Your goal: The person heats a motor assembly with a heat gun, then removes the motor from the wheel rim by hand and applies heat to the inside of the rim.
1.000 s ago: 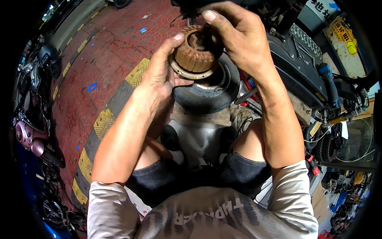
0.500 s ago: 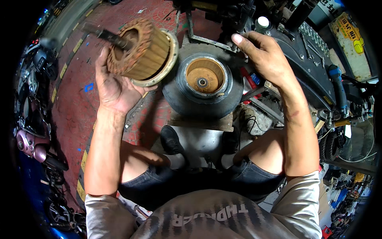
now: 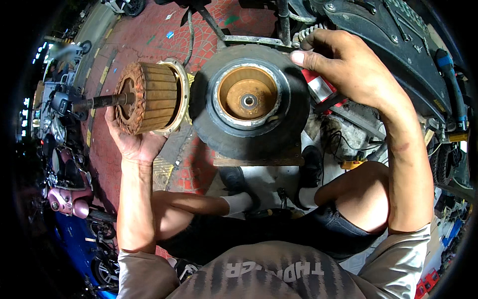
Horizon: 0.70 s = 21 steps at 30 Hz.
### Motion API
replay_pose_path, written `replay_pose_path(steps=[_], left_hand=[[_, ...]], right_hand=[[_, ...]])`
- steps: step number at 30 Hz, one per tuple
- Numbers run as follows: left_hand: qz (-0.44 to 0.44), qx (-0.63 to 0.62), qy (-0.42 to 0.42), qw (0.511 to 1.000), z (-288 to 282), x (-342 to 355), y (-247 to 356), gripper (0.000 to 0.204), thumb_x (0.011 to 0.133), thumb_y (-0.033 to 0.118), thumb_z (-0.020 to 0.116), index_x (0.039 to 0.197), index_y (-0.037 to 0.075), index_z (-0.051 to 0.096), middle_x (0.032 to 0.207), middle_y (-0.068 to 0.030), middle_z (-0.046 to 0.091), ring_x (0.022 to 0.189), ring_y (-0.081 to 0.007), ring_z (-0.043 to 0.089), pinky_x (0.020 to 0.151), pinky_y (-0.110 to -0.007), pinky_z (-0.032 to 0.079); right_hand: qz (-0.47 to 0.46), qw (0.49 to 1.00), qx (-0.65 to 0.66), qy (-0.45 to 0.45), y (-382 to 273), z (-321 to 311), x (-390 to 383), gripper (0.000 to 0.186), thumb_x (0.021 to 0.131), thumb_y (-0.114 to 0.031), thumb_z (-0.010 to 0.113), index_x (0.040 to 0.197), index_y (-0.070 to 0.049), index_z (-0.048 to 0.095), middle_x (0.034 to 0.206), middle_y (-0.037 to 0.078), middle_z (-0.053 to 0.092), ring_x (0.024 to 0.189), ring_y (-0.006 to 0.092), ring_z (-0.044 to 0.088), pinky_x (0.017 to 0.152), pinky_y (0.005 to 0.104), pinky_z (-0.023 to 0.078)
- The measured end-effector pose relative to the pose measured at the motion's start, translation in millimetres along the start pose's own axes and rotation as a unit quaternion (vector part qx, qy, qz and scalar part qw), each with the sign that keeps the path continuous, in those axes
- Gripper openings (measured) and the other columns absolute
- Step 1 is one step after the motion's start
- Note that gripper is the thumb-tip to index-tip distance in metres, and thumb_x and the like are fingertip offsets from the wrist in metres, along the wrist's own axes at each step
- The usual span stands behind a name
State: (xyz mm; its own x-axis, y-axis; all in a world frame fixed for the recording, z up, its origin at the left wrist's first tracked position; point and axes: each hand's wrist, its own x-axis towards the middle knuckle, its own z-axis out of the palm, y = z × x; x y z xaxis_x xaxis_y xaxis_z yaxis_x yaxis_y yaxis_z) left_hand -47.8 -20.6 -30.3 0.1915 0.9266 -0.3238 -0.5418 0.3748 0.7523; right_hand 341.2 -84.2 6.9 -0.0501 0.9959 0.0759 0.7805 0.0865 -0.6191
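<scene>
My left hand point(image 3: 137, 147) holds a hub motor stator point(image 3: 152, 97) from below, left of the wheel. The stator has rusty brown laminations, copper windings and a pale ring on its right side. Its dark threaded shaft point(image 3: 97, 102) points left, roughly level. In front of me a black-tyred wheel point(image 3: 214, 137) lies flat, its round hub cavity point(image 3: 244, 89) facing up with rusty walls and a small bearing at the bottom. Beside the tyre's upper right edge is my right hand point(image 3: 343, 65), thumb and forefinger apart, nothing seen between them; its other fingers are partly hidden.
A wooden board point(image 3: 259, 162) supports the wheel near my feet. Behind it stands a metal frame point(image 3: 254, 40). At right, a dark bench point(image 3: 378, 40) carries wrenches, with a blue-and-black power tool point(image 3: 450, 84) beside it. Parked motorbikes point(image 3: 64, 184) line the left.
The stator has come down and turned so its shaft points more level to the left. My right hand has shifted to the right relative to my body, staying beside the tyre's edge.
</scene>
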Motion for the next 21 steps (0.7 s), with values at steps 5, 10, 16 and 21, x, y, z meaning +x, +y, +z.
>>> replay_pose_path(steps=[5,10,16,21], left_hand=[[-0.027,0.053,-0.087,0.994,-18.8,6.3,3.4,0.100,0.076,0.083,0.065,0.151,0.018,0.051,0.139,-0.0140,0.060,0.103,-0.0352,0.061,0.068,-0.045,0.047],[-0.039,0.036,-0.089,0.995,-26.2,6.9,3.7,0.099,0.076,0.082,0.065,0.150,0.017,0.052,0.132,-0.0138,0.063,0.103,-0.0357,0.062,0.070,-0.048,0.048],[-0.067,0.030,-0.142,0.987,-32.6,9.1,6.9,0.097,0.082,0.083,0.060,0.152,0.017,0.048,0.133,-0.0139,0.063,0.098,-0.0354,0.065,0.063,-0.050,0.050],[-0.051,0.045,-0.045,0.997,-17.1,-0.2,8.9,0.097,0.083,0.078,0.062,0.148,0.007,0.052,0.125,-0.0193,0.066,0.092,-0.0356,0.065,0.064,-0.044,0.053]], right_hand=[[0.039,0.999,-0.017,-0.009,8.7,-9.0,-14.1,0.047,0.094,-0.042,0.074,0.098,0.005,0.070,0.078,0.024,0.067,0.076,0.0388,0.068,0.075,0.0462,0.052],[0.063,0.997,-0.002,-0.048,13.9,-12.7,-24.0,0.031,0.099,-0.032,0.073,0.103,-0.002,0.067,0.074,0.004,0.055,0.071,0.0125,0.049,0.065,0.0319,0.043],[0.056,0.997,0.047,-0.035,41.7,27.9,-13.0,0.047,0.097,-0.047,0.073,0.101,0.000,0.072,0.086,0.025,0.070,0.082,0.0366,0.071,0.074,0.0464,0.053],[0.163,0.967,0.173,-0.088,51.1,62.7,9.2,0.069,0.096,-0.062,0.067,0.121,0.002,0.073,0.111,0.026,0.075,0.106,0.0285,0.073,0.094,0.0418,0.054]])
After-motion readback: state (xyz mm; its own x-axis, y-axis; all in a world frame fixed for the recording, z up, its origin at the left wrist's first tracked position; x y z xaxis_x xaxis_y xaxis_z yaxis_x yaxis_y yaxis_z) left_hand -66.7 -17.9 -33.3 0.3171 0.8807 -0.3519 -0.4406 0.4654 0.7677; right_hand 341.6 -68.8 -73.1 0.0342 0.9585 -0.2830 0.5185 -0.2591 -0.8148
